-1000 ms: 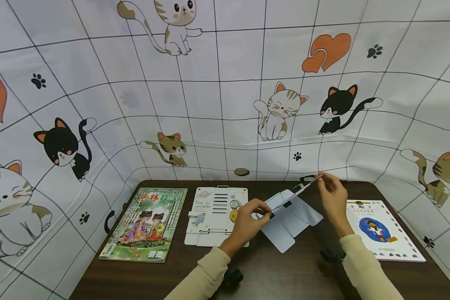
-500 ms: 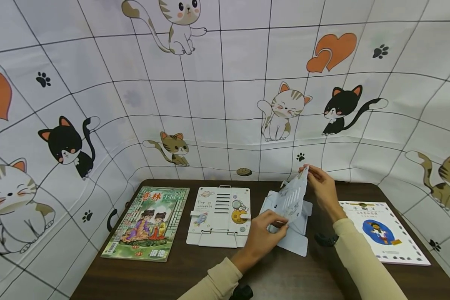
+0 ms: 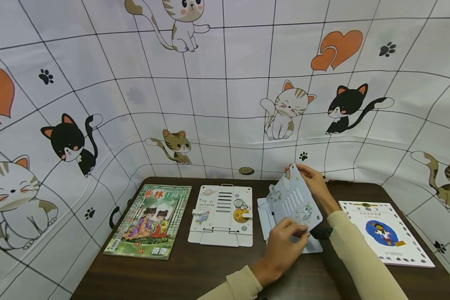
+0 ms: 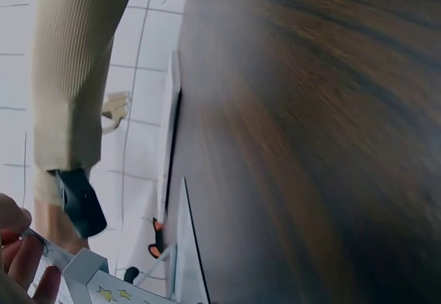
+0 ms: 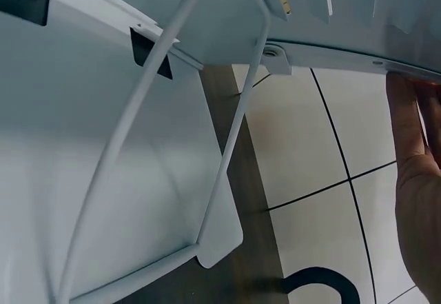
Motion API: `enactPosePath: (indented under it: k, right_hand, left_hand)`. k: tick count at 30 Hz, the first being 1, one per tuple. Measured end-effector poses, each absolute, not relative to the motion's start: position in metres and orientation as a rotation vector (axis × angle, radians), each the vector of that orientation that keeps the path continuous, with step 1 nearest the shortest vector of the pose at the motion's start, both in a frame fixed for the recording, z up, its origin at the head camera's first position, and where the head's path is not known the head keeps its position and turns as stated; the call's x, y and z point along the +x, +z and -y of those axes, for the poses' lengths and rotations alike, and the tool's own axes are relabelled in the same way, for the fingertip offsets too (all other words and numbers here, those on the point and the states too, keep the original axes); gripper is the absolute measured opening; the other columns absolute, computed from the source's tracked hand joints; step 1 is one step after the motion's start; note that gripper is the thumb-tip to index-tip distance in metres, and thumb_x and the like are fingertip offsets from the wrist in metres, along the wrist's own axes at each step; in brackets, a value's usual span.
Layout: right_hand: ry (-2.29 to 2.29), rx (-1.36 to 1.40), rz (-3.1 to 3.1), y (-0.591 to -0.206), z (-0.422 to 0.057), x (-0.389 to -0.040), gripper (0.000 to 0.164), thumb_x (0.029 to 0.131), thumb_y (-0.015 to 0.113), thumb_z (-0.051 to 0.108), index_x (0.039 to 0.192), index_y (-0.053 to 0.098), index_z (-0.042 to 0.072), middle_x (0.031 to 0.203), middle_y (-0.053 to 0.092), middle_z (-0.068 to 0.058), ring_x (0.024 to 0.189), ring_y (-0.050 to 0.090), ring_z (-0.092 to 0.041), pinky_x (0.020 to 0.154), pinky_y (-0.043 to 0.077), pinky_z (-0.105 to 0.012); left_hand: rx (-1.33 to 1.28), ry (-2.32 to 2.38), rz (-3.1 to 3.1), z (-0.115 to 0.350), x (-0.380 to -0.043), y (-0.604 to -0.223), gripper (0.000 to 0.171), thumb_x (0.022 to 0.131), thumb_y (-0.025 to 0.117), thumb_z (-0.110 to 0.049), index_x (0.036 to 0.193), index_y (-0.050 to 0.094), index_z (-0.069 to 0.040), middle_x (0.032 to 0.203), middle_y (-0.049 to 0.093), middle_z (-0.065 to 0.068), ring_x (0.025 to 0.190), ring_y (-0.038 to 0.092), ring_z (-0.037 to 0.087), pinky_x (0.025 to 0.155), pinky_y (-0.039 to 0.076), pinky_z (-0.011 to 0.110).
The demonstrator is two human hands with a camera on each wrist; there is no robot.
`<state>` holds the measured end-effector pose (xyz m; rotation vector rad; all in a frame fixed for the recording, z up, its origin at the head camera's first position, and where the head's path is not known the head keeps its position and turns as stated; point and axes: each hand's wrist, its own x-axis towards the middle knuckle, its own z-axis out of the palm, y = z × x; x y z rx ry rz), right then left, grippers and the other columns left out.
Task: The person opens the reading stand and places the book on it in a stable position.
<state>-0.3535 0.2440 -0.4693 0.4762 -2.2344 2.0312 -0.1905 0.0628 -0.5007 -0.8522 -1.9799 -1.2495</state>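
A light-blue folding book stand (image 3: 291,196) with unicorn prints and slots is propped half unfolded on the table at the right of centre. My left hand (image 3: 285,248) pinches its front panel along the lower edge. At the panel's upper edge my right hand (image 3: 315,183) holds on, its fingers partly hidden behind the panel. In the right wrist view, a bent wire support (image 5: 231,142) spans the tilted panel and the base plate (image 5: 138,187), and the right hand (image 5: 420,180) grips the panel's edge. The left wrist view catches fingers (image 4: 27,262) beside the panel's star-printed edge (image 4: 117,291).
A white "Tiny universe" book stand (image 3: 221,216) lies folded flat left of the hands. Further left is a green illustrated magazine (image 3: 148,223). A white book (image 3: 386,233) with a blue circle lies at the right. A cat-print sheet (image 3: 225,91) hangs behind the table (image 3: 210,275).
The stand has turned so its printed panel faces the person and tilts upright. The right hand has moved left with the upper edge, while the left hand has moved right along with the lower edge.
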Motion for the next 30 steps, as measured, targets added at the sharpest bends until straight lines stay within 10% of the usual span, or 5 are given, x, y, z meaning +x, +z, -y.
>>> enactPosePath:
  k: [11,22,30]
  right_hand:
    - [2.081,0.526,2.287,-0.46,-0.241,-0.352,0.054,0.113,0.054,0.021,0.158,0.043,-0.008,0.127,0.074,0.018,0.106,0.072,0.002,0.082,0.058,-0.015]
    - [1.611,0.129,2.448,-0.463,-0.253,-0.328,0.05,0.109,0.063,0.04,0.139,0.066,0.001,0.094,0.069,0.03,0.076,0.066,0.005,0.066,0.055,-0.018]
    - [1.615,0.086,2.338,-0.479,-0.265,-0.281,0.036,0.108,0.065,0.025,0.123,0.067,-0.008,0.086,0.067,0.031,0.075,0.066,0.005,0.065,0.055,-0.017]
  left_hand:
    - [-0.751,-1.143,2.033,-0.083,-0.194,-0.506,0.018,0.086,0.089,-0.006,0.101,0.082,-0.011,0.089,0.068,-0.001,0.078,0.071,0.001,0.076,0.049,0.002]
    - [-0.774,-1.44,2.143,-0.053,-0.225,-0.486,0.007,0.097,0.076,-0.007,0.103,0.075,-0.009,0.089,0.071,0.002,0.081,0.067,0.0,0.077,0.056,0.011]
    - [-0.672,-1.683,2.291,-0.024,-0.269,-0.473,0.007,0.099,0.078,-0.015,0.1,0.074,-0.009,0.088,0.075,0.007,0.074,0.066,-0.002,0.069,0.057,0.017]
